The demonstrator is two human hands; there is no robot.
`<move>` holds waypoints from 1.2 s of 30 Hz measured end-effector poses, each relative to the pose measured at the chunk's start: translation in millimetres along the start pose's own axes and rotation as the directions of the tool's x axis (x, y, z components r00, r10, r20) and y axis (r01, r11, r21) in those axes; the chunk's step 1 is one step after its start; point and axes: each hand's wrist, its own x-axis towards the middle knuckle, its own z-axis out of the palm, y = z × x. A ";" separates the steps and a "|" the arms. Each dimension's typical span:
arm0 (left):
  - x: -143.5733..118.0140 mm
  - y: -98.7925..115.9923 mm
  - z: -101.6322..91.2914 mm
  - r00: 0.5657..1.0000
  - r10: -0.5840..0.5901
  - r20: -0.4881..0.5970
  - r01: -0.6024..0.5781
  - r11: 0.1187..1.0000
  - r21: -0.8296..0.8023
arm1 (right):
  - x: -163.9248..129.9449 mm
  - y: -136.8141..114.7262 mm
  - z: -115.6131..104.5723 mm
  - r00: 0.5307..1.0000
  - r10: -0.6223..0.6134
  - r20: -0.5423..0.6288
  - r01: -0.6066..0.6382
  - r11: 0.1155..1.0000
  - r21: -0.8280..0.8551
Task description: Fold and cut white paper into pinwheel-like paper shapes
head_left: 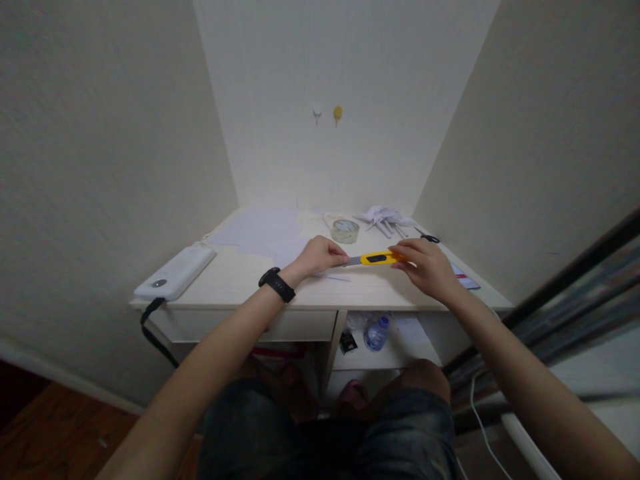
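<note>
A yellow utility knife [376,258] with its grey blade out is held level above the desk, between my two hands. The fingers of my right hand [423,263] are closed on the handle's right end. On the other side, my left hand [324,256] pinches at the blade's tip with thumb and finger; the very tip is hidden by them. White paper sheets [260,230] lie flat on the desk beyond and left of my left hand. Behind the knife sits a roll of clear tape [345,231].
Folded or rolled white paper [384,219] and black scissors [429,237] lie at the desk's back right. A white power bank [175,273] with a black strap rests at the left edge. A plastic bottle [377,333] stands on the shelf below. Walls close in on both sides.
</note>
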 end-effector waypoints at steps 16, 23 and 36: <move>-3.8 11.0 36.4 0.964 -0.063 -0.257 0.035 0.993 -0.112 | 29.5 -54.0 60.9 0.671 0.505 0.543 -0.422 -0.341 0.840; -11.5 9.0 28.5 0.981 0.119 -0.154 -0.096 0.984 0.149 | 26.7 -50.4 69.4 0.671 0.565 0.480 -0.401 -0.268 0.876; -28.4 -28.5 17.9 0.886 0.405 0.224 -0.463 0.776 0.429 | 9.3 -36.6 72.3 0.659 0.633 0.407 -0.403 -0.159 0.901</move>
